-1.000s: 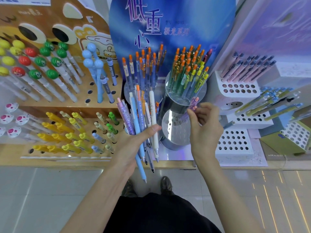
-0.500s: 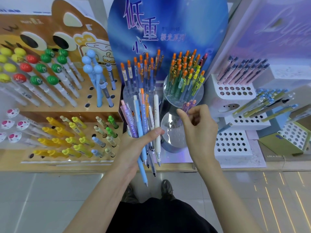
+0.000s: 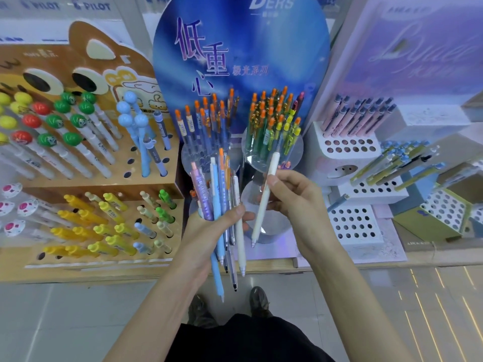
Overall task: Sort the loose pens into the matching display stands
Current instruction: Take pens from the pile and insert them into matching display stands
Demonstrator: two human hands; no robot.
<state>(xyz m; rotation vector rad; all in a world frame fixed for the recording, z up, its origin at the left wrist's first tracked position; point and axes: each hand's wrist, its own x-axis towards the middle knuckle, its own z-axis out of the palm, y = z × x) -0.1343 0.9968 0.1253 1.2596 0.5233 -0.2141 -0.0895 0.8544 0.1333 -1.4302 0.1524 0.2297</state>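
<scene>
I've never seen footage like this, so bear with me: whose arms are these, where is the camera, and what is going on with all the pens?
No machine here: a person works with bare hands. The one picture comes from a camera on their head, looking down. The left hand grips a bundle of loose pens, tips down. The right hand pinches one cream pen, apart from the bundle. Ahead stand pen displays: a brown animal-faced stand, a blue-signed clear stand, white holed stands.

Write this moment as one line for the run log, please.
left hand: grips pen bundle | right hand: pinches cream pen, tip down | step: pen not yet placed
</scene>
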